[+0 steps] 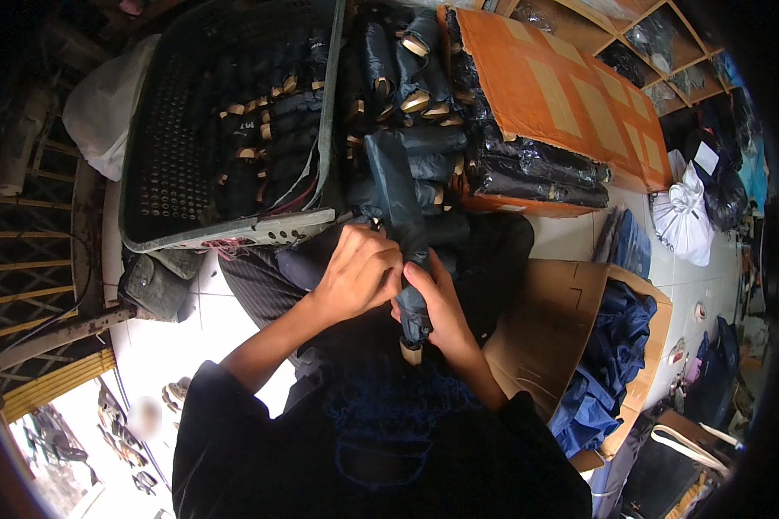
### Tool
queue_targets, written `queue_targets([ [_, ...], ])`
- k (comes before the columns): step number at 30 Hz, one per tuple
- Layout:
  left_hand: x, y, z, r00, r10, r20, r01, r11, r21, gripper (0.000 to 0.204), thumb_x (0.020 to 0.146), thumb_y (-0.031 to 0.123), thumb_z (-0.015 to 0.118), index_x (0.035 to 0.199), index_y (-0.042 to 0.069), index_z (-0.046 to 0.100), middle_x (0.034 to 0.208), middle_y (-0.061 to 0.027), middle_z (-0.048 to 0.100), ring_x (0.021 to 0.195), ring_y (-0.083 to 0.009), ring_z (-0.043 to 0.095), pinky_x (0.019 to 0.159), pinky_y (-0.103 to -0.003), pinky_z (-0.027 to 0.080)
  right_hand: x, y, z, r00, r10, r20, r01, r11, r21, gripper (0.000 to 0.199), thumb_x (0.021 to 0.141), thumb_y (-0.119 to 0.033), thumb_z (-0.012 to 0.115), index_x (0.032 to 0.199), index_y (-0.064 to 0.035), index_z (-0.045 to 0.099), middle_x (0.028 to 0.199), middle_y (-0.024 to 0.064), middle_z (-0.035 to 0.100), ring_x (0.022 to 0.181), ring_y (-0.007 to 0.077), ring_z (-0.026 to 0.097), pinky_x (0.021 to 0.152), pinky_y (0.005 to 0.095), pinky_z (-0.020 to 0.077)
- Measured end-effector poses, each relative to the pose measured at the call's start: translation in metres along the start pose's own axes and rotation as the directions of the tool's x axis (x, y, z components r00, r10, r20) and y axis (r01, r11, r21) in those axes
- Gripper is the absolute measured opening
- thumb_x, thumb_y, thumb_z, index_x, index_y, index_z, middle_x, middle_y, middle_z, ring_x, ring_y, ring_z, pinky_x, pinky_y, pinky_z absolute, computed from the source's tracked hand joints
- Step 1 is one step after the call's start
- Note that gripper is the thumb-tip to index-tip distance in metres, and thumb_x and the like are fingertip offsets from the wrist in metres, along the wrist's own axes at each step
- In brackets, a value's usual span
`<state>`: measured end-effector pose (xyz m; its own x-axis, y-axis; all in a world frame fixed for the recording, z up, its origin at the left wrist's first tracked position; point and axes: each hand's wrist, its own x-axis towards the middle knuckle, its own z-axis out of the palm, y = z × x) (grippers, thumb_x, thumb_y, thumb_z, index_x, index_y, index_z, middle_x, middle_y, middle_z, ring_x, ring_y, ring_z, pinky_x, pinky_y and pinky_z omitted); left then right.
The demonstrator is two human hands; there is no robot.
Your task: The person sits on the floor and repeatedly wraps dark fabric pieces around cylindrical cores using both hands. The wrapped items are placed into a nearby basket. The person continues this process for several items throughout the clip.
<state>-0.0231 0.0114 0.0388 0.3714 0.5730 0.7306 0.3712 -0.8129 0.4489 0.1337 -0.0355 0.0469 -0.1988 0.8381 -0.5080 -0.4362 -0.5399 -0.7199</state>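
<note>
A dark folded umbrella (395,195) stands out lengthwise in front of my chest, its pale wooden handle end (412,352) pointing toward me. My right hand (446,307) wraps round its lower part, the thumb lying across the dark cloth. Against its left side my left hand (359,272) is closed, with curled fingers pinching at the cloth edge; the fingertips are partly hidden. Beyond lie several more dark folded umbrellas (433,140) with wooden ends, stacked at my knees.
At the left a dark plastic crate (169,173) holds more folded umbrellas. An orange taped carton (563,95) with plastic-wrapped dark bundles stands at the far right. Nearer, an open brown box (545,320) contains blue cloth (610,363). A white tied bag (684,216) rests on the tiles.
</note>
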Motion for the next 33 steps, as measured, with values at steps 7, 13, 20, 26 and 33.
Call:
queue_targets([
  [7, -0.002, 0.009, -0.009, 0.951, -0.309, 0.003, 0.293, 0.898, -0.328, 0.02, 0.074, -0.005, 0.063, 0.092, -0.001, 0.054, 0.09, -0.0144, 0.058, 0.081, -0.0291, 0.057, 0.074, -0.037, 0.047, 0.002, 0.0, -0.004, 0.999, -0.029, 0.041, 0.03, 1.0, -0.01, 0.043, 0.087, -0.03, 0.064, 0.117, -0.0056, 0.046, 0.091, 0.0062, 0.055, 0.064, 0.0121, 0.058, 0.049, 0.0261, 0.0498],
  [13, 0.004, 0.018, -0.013, 0.907, -0.421, -0.029, 0.404, 0.886, -0.227, 0.019, 0.074, -0.007, 0.067, 0.092, -0.001, 0.062, 0.096, -0.0141, 0.062, 0.086, -0.0252, 0.063, 0.075, -0.032, 0.05, 0.002, -0.002, -0.004, 0.991, -0.019, 0.133, 0.01, 0.998, 0.068, 0.043, 0.089, -0.033, 0.06, 0.119, -0.0064, 0.044, 0.086, 0.0074, 0.054, 0.058, 0.0134, 0.058, 0.047, 0.0272, 0.0496],
  [20, 0.008, 0.009, -0.019, 0.97, -0.24, 0.032, 0.241, 0.968, -0.063, 0.02, 0.071, -0.004, 0.071, 0.09, -0.002, 0.064, 0.091, -0.013, 0.062, 0.086, -0.0294, 0.063, 0.076, -0.038, 0.053, 0.006, 0.011, -0.021, 0.95, 0.091, 0.297, -0.164, 0.959, 0.23, 0.045, 0.093, -0.047, 0.046, 0.104, -0.0033, 0.052, 0.085, 0.0129, 0.055, 0.058, 0.0189, 0.057, 0.046, 0.0305, 0.0425],
  [26, 0.008, 0.006, -0.012, 1.0, 0.005, -0.004, -0.005, 0.999, 0.05, 0.024, 0.063, -0.004, 0.071, 0.084, -0.004, 0.06, 0.087, -0.0118, 0.058, 0.081, -0.0287, 0.06, 0.078, -0.042, 0.051, 0.005, 0.007, -0.019, 0.963, 0.144, 0.227, -0.188, 0.965, 0.185, 0.039, 0.091, -0.037, 0.052, 0.103, -0.0004, 0.052, 0.076, 0.011, 0.059, 0.053, 0.0192, 0.059, 0.045, 0.0307, 0.051],
  [33, 0.006, 0.018, 0.001, 1.0, 0.008, -0.01, -0.008, 0.999, -0.041, 0.025, 0.064, -0.003, 0.068, 0.087, -0.004, 0.057, 0.09, -0.0139, 0.054, 0.081, -0.0312, 0.055, 0.079, -0.044, 0.046, 0.001, -0.01, -0.013, 0.986, -0.159, 0.053, 0.165, 0.978, -0.125, 0.027, 0.089, -0.02, 0.058, 0.104, 0.0008, 0.051, 0.078, 0.0091, 0.059, 0.055, 0.0137, 0.059, 0.046, 0.0271, 0.0515],
])
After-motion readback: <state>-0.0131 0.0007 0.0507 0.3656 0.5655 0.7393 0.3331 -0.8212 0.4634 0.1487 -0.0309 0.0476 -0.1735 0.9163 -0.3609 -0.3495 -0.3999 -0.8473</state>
